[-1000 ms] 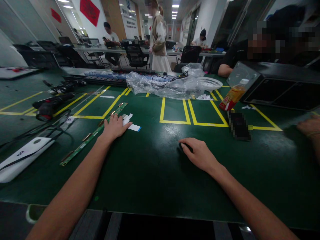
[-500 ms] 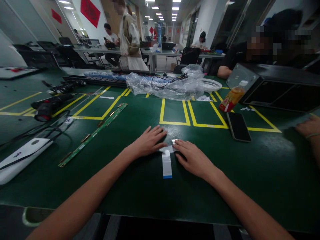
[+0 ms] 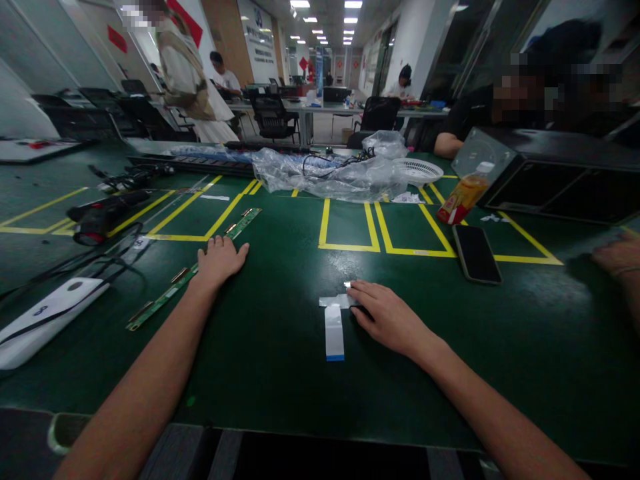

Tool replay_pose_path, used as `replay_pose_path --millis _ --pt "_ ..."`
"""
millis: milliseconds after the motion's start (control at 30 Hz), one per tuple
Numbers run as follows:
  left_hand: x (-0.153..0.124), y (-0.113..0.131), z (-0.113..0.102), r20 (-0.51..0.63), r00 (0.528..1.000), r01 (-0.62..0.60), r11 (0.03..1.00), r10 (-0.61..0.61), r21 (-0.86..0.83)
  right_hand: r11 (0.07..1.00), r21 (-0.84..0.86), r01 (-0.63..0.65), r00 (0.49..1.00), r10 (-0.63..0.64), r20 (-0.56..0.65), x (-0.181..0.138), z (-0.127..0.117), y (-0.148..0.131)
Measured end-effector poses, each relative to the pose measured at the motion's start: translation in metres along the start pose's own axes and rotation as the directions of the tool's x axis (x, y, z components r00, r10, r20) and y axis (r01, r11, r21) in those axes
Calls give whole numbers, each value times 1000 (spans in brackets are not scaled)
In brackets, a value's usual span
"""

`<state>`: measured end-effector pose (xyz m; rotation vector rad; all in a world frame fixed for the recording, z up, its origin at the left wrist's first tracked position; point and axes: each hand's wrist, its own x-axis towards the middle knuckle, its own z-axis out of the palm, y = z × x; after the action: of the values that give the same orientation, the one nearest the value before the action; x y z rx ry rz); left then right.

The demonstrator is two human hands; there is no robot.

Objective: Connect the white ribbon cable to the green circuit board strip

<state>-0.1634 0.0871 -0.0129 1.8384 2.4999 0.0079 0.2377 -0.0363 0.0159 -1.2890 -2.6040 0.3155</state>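
Observation:
My left hand (image 3: 220,261) lies over the middle of a long, narrow green circuit board (image 3: 167,295) with several connectors along it. Its fingers are stretched out and its thumb stands apart; whether they grip the board's edge is hidden. My right hand (image 3: 387,315) rests flat on the tabletop, fingertips on the right end of a white flat ribbon cable (image 3: 334,327). That cable has a blue-tipped tail pointing toward me and a silvery crosspiece at its top. Part of the crosspiece is under my right fingers.
A black phone (image 3: 477,255), a drink bottle (image 3: 465,193) and a large black case (image 3: 560,175) are on the right. Clear plastic wrap (image 3: 330,175) and a white basket (image 3: 423,171) lie at the back. On the left are a white device (image 3: 47,320) and cables. A co-worker's hand (image 3: 620,253) is far right.
My left hand has left the ribbon cable and moved left onto the circuit board, which has shifted slightly right. My right hand has stayed on the cable. A person behind has walked left.

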Motion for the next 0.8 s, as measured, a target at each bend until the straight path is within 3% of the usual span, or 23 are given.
replay_pose_path --millis 167,367,467,600,667,733,800 --pt "-20 36 3 29 969 -247 968 246 48 1000 14 -8 1000 8 7 -1 1 -3" --pt "-61 86 -4 27 855 -519 855 519 3 999 -10 -31 999 31 42 -1 1 -6" --pt "-82 104 -8 47 738 -669 739 673 -78 999 -25 -31 999 32 44 -1 3 -8" --pt "-109 123 -11 72 487 -849 491 870 -194 999 -45 -15 999 17 41 -2 5 -18" --pt "-119 130 -12 74 383 -891 390 921 -232 997 -67 -27 998 30 46 -1 5 -25" --pt "-124 133 -12 76 336 -904 344 939 -255 993 -98 -66 997 70 44 -1 6 -31" --pt "-125 134 -12 74 328 -903 336 942 -267 987 -123 -102 993 108 40 -1 7 -35"
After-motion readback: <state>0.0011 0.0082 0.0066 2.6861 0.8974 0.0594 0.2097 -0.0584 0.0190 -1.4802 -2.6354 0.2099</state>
